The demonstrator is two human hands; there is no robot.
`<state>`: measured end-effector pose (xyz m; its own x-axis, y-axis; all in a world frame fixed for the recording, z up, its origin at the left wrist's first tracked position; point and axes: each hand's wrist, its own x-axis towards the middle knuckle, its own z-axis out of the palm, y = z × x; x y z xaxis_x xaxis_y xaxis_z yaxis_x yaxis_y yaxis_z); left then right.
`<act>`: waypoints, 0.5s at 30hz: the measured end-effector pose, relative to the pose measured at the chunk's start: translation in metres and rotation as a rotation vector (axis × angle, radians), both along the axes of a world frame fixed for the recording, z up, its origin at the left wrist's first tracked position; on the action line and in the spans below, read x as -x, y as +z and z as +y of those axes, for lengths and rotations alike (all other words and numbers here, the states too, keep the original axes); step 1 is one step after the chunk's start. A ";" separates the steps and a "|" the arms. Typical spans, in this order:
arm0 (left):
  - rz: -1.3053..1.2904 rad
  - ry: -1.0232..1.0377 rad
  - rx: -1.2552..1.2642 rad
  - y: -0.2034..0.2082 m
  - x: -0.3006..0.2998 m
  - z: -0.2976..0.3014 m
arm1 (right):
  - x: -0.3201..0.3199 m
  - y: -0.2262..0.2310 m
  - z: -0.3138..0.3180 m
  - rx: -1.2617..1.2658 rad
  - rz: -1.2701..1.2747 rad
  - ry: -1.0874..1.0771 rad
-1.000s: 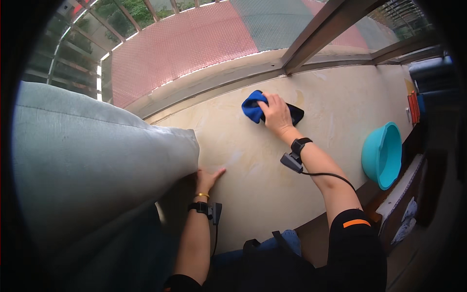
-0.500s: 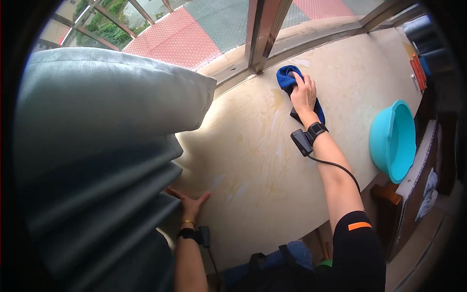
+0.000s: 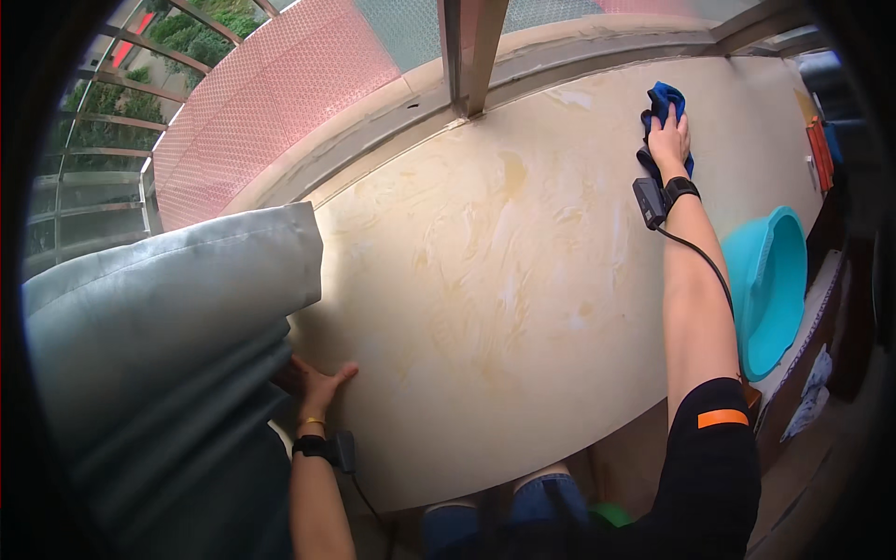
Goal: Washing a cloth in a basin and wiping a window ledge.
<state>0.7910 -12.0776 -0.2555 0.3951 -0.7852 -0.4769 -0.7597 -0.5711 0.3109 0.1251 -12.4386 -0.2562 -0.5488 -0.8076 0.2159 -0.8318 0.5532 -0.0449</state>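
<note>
My right hand (image 3: 669, 142) is far out on the pale marbled window sill (image 3: 439, 289), fingers bent over a crumpled blue cloth (image 3: 665, 96) and pressing it to the surface. Dark folds of the cloth stick out on both sides of the hand. On the left, my left hand (image 3: 315, 383) rests against the grey-green curtain (image 3: 168, 271), its thumb stretched out away from the fabric. The other fingers of that hand are partly hidden by the curtain's folds. Each wrist wears a black strap with a small device and cable.
A turquoise basin (image 3: 767, 289) stands tilted in view at the sill's right edge, close to my right forearm. Orange-red items (image 3: 819, 154) lie at the far right end. A metal window frame (image 3: 474, 56) borders the far side, with railings beyond.
My right hand has slid the blue cloth to the right along the far side of the sill. The view has shifted, and my left hand stays at the curtain.
</note>
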 end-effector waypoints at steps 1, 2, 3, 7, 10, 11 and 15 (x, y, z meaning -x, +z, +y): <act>0.167 0.045 0.023 0.006 0.015 -0.012 | 0.009 -0.006 0.010 0.096 -0.013 0.043; 0.290 0.105 0.045 0.020 0.013 -0.014 | -0.031 -0.009 0.019 0.110 0.009 0.081; 0.266 0.112 0.025 0.023 0.009 -0.011 | -0.070 -0.008 0.031 0.108 0.005 0.163; 0.054 0.150 -0.113 0.018 0.005 -0.010 | -0.192 0.019 0.121 0.206 -0.165 0.686; 0.061 0.150 -0.103 0.018 -0.010 -0.002 | -0.274 0.040 0.235 0.084 -0.355 0.947; 0.029 0.097 -0.043 0.019 -0.010 -0.004 | -0.287 0.038 0.268 0.086 -0.378 0.998; -0.060 0.083 -0.130 0.036 0.025 -0.017 | -0.296 0.072 0.373 0.026 -0.416 1.091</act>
<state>0.7662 -12.0951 -0.2194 0.4869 -0.6817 -0.5461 -0.7232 -0.6652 0.1857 0.4209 -12.0657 -0.1843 0.4011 -0.8925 0.2063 -0.7839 -0.4509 -0.4269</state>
